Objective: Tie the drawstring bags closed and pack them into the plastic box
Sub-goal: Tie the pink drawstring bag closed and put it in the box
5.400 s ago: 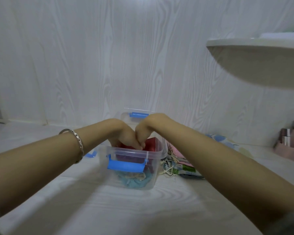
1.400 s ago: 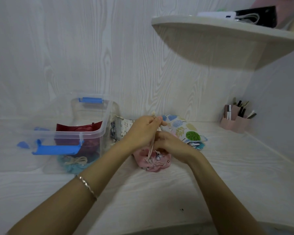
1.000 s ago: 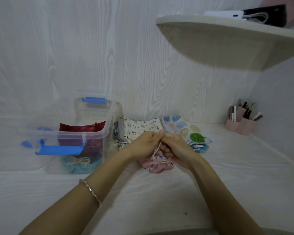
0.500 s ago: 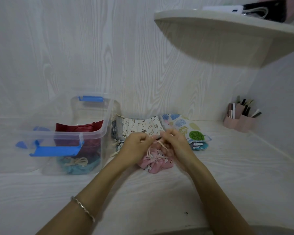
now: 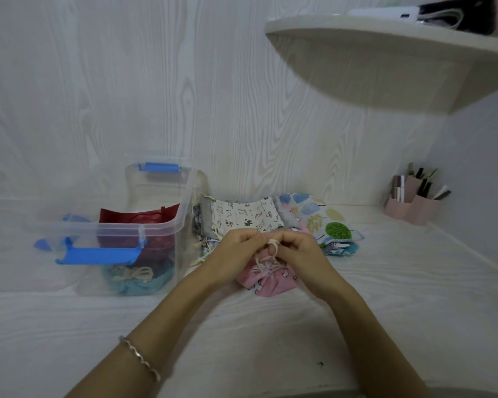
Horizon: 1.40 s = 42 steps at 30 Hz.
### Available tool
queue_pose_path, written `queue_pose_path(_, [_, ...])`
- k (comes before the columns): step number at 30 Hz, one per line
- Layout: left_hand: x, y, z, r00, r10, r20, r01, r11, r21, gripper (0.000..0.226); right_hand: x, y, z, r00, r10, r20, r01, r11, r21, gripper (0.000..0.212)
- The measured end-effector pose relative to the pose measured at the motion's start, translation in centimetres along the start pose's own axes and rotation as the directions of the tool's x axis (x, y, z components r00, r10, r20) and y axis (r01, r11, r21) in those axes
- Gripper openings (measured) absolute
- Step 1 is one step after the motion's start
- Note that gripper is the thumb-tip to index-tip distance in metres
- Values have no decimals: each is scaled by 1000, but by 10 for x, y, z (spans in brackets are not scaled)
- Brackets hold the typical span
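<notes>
Both left hand (image 5: 239,246) and right hand (image 5: 297,249) pinch the cord (image 5: 272,245); the pink bag (image 5: 272,280), right of the box (image 5: 118,227), looks soft, light.

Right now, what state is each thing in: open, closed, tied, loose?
plastic box: open, no lid on.
red bag, teal bag: inside the box.
pink bag: mouth gathered, on the table.
drawstring: looped, pinched by left hand and right hand.
printed bags: lying flat beside the box.

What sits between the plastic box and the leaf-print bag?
Head view: a cream animal-print bag lies flat between the plastic box and the leaf-print bag.
</notes>
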<state>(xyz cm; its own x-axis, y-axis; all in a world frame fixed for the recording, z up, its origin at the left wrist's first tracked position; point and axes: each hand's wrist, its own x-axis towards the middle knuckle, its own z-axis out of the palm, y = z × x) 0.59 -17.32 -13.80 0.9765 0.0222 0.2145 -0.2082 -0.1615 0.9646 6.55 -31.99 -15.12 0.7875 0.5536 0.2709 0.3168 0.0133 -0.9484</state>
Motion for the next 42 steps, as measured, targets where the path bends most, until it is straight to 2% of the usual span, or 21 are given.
queue_pose_path(4, [-2, -1, 0, 999, 31, -20, -32, 998, -54, 34, -3, -4, -1, 999, 31, 22, -33, 995, 91, 21])
queue_pose_path(8, [-1, -2, -1, 999, 42, -15, -42, 999, -19, 33, -3, -5, -2, 996, 73, 46, -79, 984, 157, 40])
queue_pose_path(10, [-1, -3, -2, 997, 71, -34, -69, 996, 51, 34, -1, -5, -1, 998, 57, 9, -58, 974, 220, 22])
queue_pose_path(11, [-1, -3, -2, 995, 89, -51, -84, 993, 88, 37, 0, -4, -2, 998, 56, -18, -49, 959, 279, 19])
queue_pose_path(13, [-2, -3, -3, 987, 121, -105, -106, 984, 140, 44, 2, -5, -5, 996, 66, -59, -37, 917, 398, 27])
queue_pose_path(16, [0, -1, -7, 961, 191, -200, -156, 972, 175, 42, 5, -8, -11, 989, 109, -98, -28, 798, 602, 28])
queue_pose_path(18, [1, 0, -8, 963, 127, -236, -109, 990, 88, 42, 5, -10, -13, 986, 131, -98, -26, 719, 694, 26])
queue_pose_path(21, [-1, 6, -6, 973, -64, -223, 10, 973, -232, 50, 5, -8, -13, 980, 172, -98, -49, 690, 722, 28])
queue_pose_path(23, [-1, 10, -6, 985, -92, -143, 17, 889, -457, 61, 6, -6, -12, 973, 207, -98, -74, 689, 721, 26])
queue_pose_path(25, [-1, 13, -6, 994, -90, -55, 35, 774, -632, 63, 6, -4, -13, 965, 237, -114, -89, 704, 705, 24])
queue_pose_path(28, [0, 13, -11, 990, -142, -12, 87, 669, -738, 52, 9, -1, -17, 943, 287, -166, -94, 711, 697, 22])
queue_pose_path(30, [0, 11, -14, 990, -141, -21, 84, 697, -712, 50, 9, 3, -19, 927, 287, -241, -90, 796, 599, 20])
queue_pose_path(32, [-1, 9, -12, 994, -111, -24, 73, 788, -611, 45, 7, 5, -16, 931, 203, -304, -105, 944, 312, 19])
queue_pose_path(34, [-3, 11, -8, 997, -75, -27, 53, 873, -486, 39, 4, 3, -9, 954, 98, -282, -91, 995, 40, 16])
queue_pose_path(35, [-4, 11, -6, 998, -59, -34, 39, 901, -431, 36, 4, 2, -6, 965, 73, -250, -78, 997, -12, 15])
queue_pose_path(39, [-6, 11, -7, 999, 16, -39, -28, 942, -335, 20, 1, 2, 0, 993, 76, -89, -73, 997, 33, 16])
queue_pose_path(41, [-6, 11, -7, 999, 30, -23, -36, 951, -307, 24, -1, 2, 2, 997, 75, -10, -75, 997, 10, 12])
queue_pose_path(42, [-6, 11, -7, 999, 28, -22, -34, 953, -302, 26, -1, 2, 3, 996, 81, 23, -81, 997, 14, 18])
